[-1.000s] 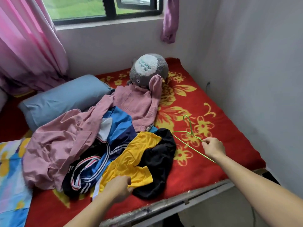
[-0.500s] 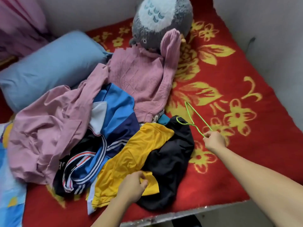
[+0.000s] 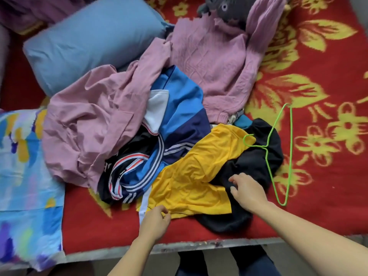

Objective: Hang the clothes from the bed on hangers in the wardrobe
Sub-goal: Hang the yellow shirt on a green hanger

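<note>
A heap of clothes lies on the red flowered bed (image 3: 328, 56): a yellow shirt (image 3: 199, 176) on top at the front, a black garment (image 3: 258, 162) beside it, a blue striped jacket (image 3: 175, 108), a pink shirt (image 3: 89, 120) and a pink sweater (image 3: 215, 62). My left hand (image 3: 155, 220) pinches the yellow shirt's front hem. Over the black garment and the yellow shirt's right edge hovers my right hand (image 3: 247, 192), fingers spread and holding nothing. A green wire hanger (image 3: 289, 156) lies flat, partly on the black garment.
A blue pillow (image 3: 95, 40) lies at the back left, and a grey plush toy (image 3: 229, 8) sits behind the sweater. A colourful patterned blanket (image 3: 25, 176) covers the bed's left side. The bed's metal edge (image 3: 199, 246) runs along the front.
My right hand has let go of the green hanger, which now lies on the bed, and moved left over the black garment. The view has tilted down and come closer.
</note>
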